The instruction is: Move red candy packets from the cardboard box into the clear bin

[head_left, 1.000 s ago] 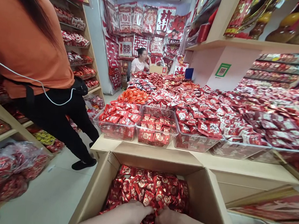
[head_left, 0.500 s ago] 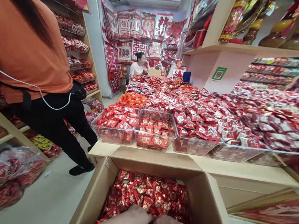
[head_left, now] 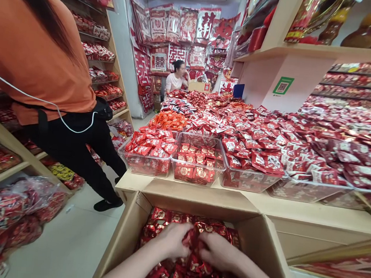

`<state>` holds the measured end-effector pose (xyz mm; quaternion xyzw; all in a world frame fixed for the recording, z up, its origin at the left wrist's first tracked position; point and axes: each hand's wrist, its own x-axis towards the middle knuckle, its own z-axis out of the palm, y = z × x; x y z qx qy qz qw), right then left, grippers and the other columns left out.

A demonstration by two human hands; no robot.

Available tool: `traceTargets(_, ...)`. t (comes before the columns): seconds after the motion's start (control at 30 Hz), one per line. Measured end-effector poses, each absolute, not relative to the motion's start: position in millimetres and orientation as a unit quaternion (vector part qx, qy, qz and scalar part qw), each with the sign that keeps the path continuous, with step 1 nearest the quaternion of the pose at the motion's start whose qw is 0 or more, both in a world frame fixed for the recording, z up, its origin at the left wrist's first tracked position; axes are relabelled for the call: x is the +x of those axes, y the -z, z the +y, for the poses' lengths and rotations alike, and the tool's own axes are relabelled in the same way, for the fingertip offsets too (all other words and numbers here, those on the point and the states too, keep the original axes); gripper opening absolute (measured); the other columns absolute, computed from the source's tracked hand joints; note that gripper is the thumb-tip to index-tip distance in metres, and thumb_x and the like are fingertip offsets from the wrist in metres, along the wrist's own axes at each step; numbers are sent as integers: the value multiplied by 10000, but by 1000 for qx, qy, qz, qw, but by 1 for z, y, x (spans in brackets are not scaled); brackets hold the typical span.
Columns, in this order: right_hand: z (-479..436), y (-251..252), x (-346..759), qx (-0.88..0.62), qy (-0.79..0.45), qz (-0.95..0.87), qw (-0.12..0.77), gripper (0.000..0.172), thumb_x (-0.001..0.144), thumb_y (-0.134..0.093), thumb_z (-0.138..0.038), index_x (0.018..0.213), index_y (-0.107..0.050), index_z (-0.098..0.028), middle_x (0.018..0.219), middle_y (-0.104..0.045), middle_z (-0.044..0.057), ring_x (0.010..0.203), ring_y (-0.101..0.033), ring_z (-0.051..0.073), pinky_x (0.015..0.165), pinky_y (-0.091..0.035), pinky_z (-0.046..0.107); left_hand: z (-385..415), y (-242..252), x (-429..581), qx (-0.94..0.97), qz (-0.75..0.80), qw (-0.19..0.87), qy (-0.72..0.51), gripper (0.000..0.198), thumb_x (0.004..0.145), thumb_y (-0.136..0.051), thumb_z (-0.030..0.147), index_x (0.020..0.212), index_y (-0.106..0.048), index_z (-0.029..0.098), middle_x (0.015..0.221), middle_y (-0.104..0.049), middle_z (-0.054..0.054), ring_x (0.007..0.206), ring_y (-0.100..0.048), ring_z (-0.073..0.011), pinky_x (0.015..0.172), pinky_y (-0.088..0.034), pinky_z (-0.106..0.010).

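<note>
- Forward since the picture 0.5 s ago: the left hand [head_left: 177, 240] and right hand [head_left: 215, 249] have both gone from the near part of the cardboard box [head_left: 278, 249] toward its middle.
- Red packets [head_left: 177, 277] with gold print lie loose inside the box, around and below both hands; some are bunched between the 2 hands.
- Left fingers curl inward against the bunch, right fingers bend toward it; the tips are partly hidden, so I cannot tell whether either hand grips a packet.
- Just beyond the box is a pale counter [head_left: 235, 196] bearing clear bins [head_left: 198, 179] filled with packets.
- 1 person in an orange shirt [head_left: 50, 64] stands at left.
</note>
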<state>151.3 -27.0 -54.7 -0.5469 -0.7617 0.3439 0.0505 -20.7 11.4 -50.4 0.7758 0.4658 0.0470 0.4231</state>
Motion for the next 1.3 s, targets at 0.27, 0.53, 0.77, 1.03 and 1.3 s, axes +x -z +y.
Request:
traceTargets(0.27, -33, 1, 184, -397, -663, -550, 316, 218, 762, -513, -271, 949, -529, -160, 906, -603, 40, 837, -547, 148, 749, -416, 282, 19, 9, -28, 655, 331, 663, -146, 493, 598, -646, 232, 1069, -516, 169, 940, -627, -49, 826, -569, -185, 735, -419, -275)
traceTargets(0.53, -35, 0, 191, -396, -671, -443, 443, 263, 726, -585, -204, 977, -509, -208, 944, -619, 40, 836, -576, 142, 793, -425, 326, 10, 22, -13, 477, 353, 758, -270, 333, 626, -654, 177, 937, -539, 140, 847, -633, -45, 771, -581, -164, 738, -433, -303)
traceTargets(0.77, -36, 1, 185, -423, -488, -522, 557, 159, 716, -584, -177, 856, -544, -239, 1059, -569, 34, 984, -523, 162, 849, -406, 339, 7, 17, -11, 344, 330, 831, -286, 237, 657, -631, 205, 875, -570, 136, 779, -655, -60, 643, -612, -167, 640, -472, -316)
traceTargets(1.03, -38, 5, 174, -459, -312, -703, 444, 206, 762, -470, -177, 823, -641, -275, 1340, -282, -7, 1143, -381, 210, 908, -370, 392, -3, 12, -8, 268, 242, 889, -281, 251, 663, -610, 216, 901, -593, 139, 788, -666, -55, 610, -605, -143, 627, -486, -305)
traceTargets(1.3, -36, 6, 161, -470, -506, -535, 487, 272, 773, -502, -310, 1026, -458, -222, 879, -587, 42, 821, -560, 146, 739, -458, 298, 1, 7, -6, 307, 270, 848, -336, 247, 665, -625, 176, 903, -588, 125, 783, -658, -55, 676, -613, -153, 683, -485, -312)
